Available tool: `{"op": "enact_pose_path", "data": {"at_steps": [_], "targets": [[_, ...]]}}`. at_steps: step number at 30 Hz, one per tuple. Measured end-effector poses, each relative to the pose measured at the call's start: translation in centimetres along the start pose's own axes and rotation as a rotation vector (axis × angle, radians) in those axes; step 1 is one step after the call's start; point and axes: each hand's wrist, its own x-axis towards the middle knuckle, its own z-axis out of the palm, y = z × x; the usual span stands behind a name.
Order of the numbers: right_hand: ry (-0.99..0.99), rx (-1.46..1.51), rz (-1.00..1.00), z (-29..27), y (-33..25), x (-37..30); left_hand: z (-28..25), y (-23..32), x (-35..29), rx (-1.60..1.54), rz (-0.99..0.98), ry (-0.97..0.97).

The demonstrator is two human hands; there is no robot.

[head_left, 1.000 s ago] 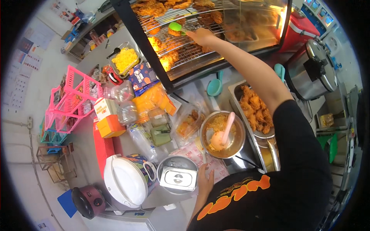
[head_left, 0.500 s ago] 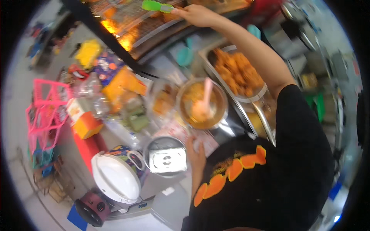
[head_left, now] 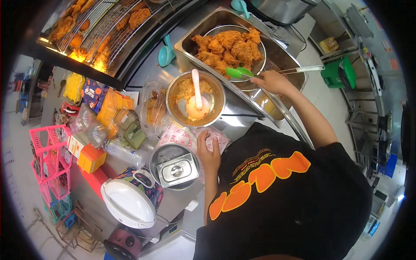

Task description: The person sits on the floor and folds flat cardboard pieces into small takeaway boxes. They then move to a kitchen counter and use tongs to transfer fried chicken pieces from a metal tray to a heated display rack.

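My right hand (head_left: 274,82) grips green-tipped tongs (head_left: 238,73), their heads at the near edge of a heap of fried chicken (head_left: 227,48). That chicken lies in a round wire strainer whose long handle (head_left: 307,68) crosses the steel tray (head_left: 182,43). Over the red-printed wrapping paper (head_left: 175,136), my left hand (head_left: 209,151) holds nothing, with its fingers loosely apart. Just beyond it stands a steel bowl (head_left: 222,102) of rice with a pink spoon (head_left: 197,93) standing in it.
A lit warming cabinet (head_left: 117,32) with chicken on racks fills the far left. Beside my left hand are a pot with a small steel lid (head_left: 177,170) and a white-lidded rice cooker (head_left: 128,203). Bagged packets (head_left: 115,110), a pink rack (head_left: 52,160) and a turquoise ladle (head_left: 166,55) lie around.
My right hand has brought the tongs from the warming cabinet down and right to the fried chicken in the strainer. My left hand stays by the wrapping paper. The whole view has shifted.
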Motion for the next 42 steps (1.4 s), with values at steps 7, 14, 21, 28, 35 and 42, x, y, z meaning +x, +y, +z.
{"op": "enact_pose_path", "data": {"at_steps": [7, 14, 21, 28, 35, 42], "targets": [[0.022, -0.171, 0.023, 1.1, -3.8, 1.3, -0.6, -0.2, -1.4, 0.048, -0.028, 0.02], [0.109, -0.242, -0.017, 3.0, -5.6, 1.0, 0.1, -0.2, -1.7, 0.069, -0.03, 0.022], [0.184, -0.126, -0.023, 1.7, -2.5, 0.6, 0.2, -0.4, -0.9, 0.046, -0.035, 0.007], [-0.007, 0.075, 0.002, -0.3, 3.6, 1.5, 0.2, -0.5, -0.5, 0.06, -0.05, -0.037], [0.136, -0.325, -0.056, 2.2, -0.4, -0.9, 0.3, -0.6, -0.1, 0.072, -0.041, -0.061], [0.306, -0.511, -0.178, 4.5, -2.1, 0.8, 0.0, -0.6, -0.5, 0.077, -0.049, -0.066]]}}
